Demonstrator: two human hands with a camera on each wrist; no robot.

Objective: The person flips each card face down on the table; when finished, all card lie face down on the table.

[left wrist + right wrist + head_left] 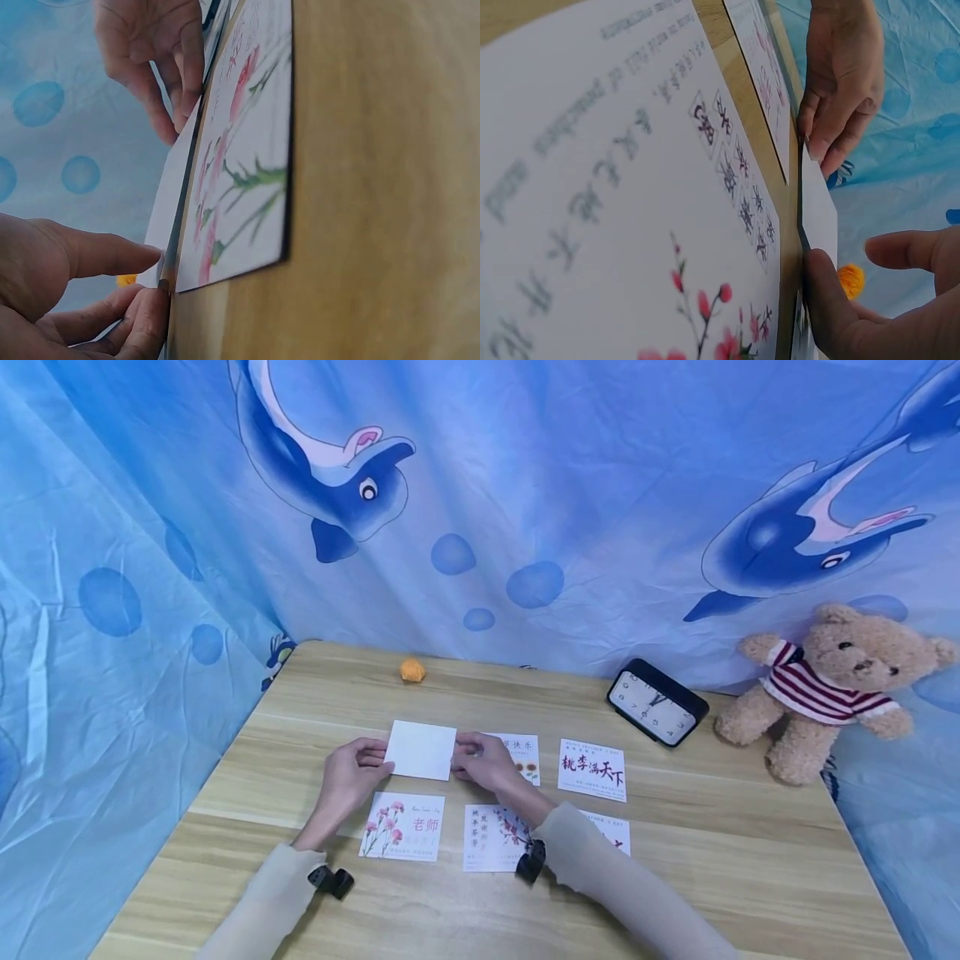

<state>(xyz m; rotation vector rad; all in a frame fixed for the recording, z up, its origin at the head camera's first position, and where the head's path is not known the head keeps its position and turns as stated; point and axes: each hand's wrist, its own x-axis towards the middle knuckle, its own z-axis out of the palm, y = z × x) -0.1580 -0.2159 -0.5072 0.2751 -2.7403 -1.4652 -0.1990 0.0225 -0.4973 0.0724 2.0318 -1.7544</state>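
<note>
Between my two hands is a blank white card (422, 750), its plain face up, close over the table. My left hand (351, 778) pinches its left edge, thumb (124, 255) on the upper face and fingers below. At the card's right side, my right hand (491, 768) holds the edge; in the right wrist view its thumb (825, 289) lies along the card and one finger is raised apart. Nearer me lie a card with pink carnations (401, 828) and one with red blossoms (491, 839). A sunflower card (525, 758) is partly hidden behind my right hand.
Further right lies a card with large red characters (592, 770); below it, my right sleeve partly covers another card (615, 833). An orange lump (412, 670), a black-framed clock (656, 702) and a teddy bear (828, 685) are at the back. Blue dolphin curtain (480, 485) hangs behind the table.
</note>
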